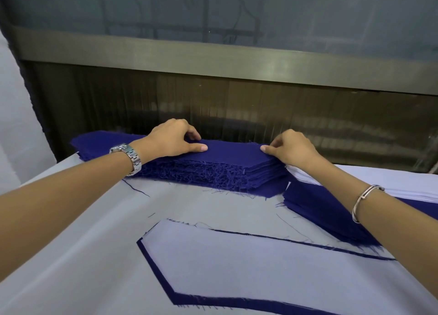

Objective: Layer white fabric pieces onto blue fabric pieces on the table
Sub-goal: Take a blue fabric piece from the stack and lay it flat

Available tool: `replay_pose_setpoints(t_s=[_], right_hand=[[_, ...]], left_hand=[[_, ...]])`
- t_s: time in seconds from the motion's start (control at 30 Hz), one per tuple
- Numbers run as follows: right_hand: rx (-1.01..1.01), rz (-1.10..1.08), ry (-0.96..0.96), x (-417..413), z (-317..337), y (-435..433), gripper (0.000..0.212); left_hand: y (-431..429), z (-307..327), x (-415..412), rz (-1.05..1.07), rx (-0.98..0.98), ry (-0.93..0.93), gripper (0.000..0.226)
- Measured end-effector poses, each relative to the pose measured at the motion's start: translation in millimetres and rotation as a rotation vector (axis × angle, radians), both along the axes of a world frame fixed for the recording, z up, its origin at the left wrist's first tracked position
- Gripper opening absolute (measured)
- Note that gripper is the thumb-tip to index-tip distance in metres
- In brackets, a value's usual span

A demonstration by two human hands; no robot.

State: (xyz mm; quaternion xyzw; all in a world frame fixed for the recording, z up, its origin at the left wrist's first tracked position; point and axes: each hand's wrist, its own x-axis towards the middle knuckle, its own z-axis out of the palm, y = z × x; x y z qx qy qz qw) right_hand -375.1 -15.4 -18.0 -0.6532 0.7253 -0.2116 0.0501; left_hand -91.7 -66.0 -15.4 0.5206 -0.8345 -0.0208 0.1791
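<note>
A thick stack of dark blue fabric pieces [227, 165] with frayed edges lies at the far side of the table. My left hand [173, 138] rests on the stack's top piece, thumb and fingers pinching its far edge. My right hand [290, 148] pinches the top piece at its right corner. Close to me lies a white fabric piece [248, 267] on top of a blue piece [154, 269], whose edge shows as a thin border all round. A second, lower blue stack [320, 210] sits to the right under my right forearm.
A pile of white fabric pieces [407, 184] lies at the far right behind the lower blue stack. The table is covered with a white cloth [83, 231]. A dark wall with a metal ledge [213, 58] rises right behind the stacks. Loose blue threads lie about.
</note>
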Motion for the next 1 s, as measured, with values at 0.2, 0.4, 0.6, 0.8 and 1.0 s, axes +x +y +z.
replay_pose_setpoints(t_s=[0.2, 0.4, 0.6, 0.8, 1.0], right_hand=[[-0.178, -0.011, 0.151, 6.7, -4.3, 6.2, 0.039], [-0.232, -0.001, 0.163, 10.4, -7.8, 8.7, 0.031], [-0.279, 0.065, -0.077, 6.2, -3.7, 14.2, 0.009], [-0.358, 0.177, -0.371, -3.2, -0.6, 29.0, 0.006], [-0.426, 0.256, -0.474, -5.8, 2.6, 36.0, 0.010]], left_hand=[[3.9, -2.3, -2.1, -0.005, 0.009, 0.011, 0.049], [7.2, -3.5, -4.0, -0.005, -0.004, -0.003, 0.048], [5.3, -3.0, -5.9, 0.001, -0.057, -0.049, 0.054], [2.6, 3.4, 6.2, -0.029, -0.042, -0.081, 0.066], [0.6, 16.6, 31.8, -0.023, 0.030, -0.067, 0.061]])
